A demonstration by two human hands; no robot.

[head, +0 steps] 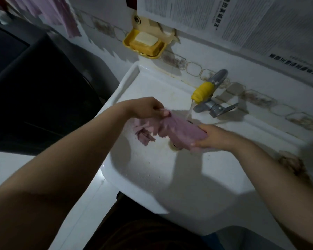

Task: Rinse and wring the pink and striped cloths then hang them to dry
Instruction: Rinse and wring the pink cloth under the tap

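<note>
A: Where's the pink cloth [172,131]?
B: Over the sink [152,177], stretched between both hands just above the drain, at 1 o'clock from the basin's middle.
A: And the hands?
B: Left hand [146,108] pinches one bunched end from above; right hand [212,137] grips the other end.
A: Water?
B: Running from the tap [203,92], at 1 o'clock from the cloth, onto it.
A: Anything else?
B: A soap dish [145,44] on the wall at 11 o'clock; another pink cloth [56,13] hangs far upper left.
</note>
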